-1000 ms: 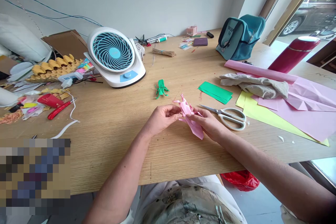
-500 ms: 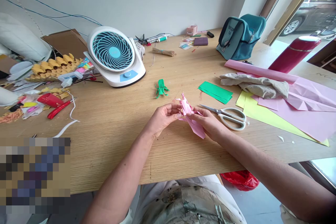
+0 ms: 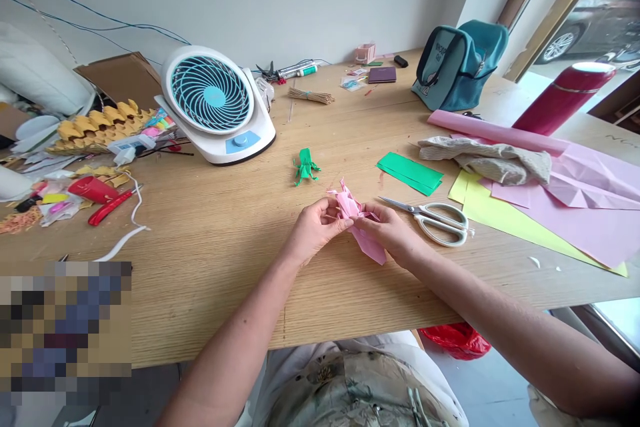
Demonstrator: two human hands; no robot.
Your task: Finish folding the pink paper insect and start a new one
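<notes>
Between my two hands is a folded pink paper piece (image 3: 369,245), thin points at its top and a broad flap hanging toward me. My left hand (image 3: 316,229) pinches its left side, thumb on the front. My right hand (image 3: 395,230) grips the right side, its thumb almost meeting the left one. Fingers hide part of the folds. Just beyond lies a green folded paper figure (image 3: 305,167) with thin legs. Scissors with white handles (image 3: 443,223) rest right of my right hand, blades pointing left. Green paper strips (image 3: 410,173) lie behind them.
A white fan (image 3: 215,107) stands at the back left, near a red cup (image 3: 93,189) and clutter. On the right are a grey cloth (image 3: 505,161), pink sheets (image 3: 580,227), yellow paper (image 3: 520,227), a red bottle (image 3: 565,99) and a teal bag (image 3: 457,67).
My left thumb has slid right across the pink paper, closer to my right thumb. The paper has shifted slightly left, and the whole view has moved a little.
</notes>
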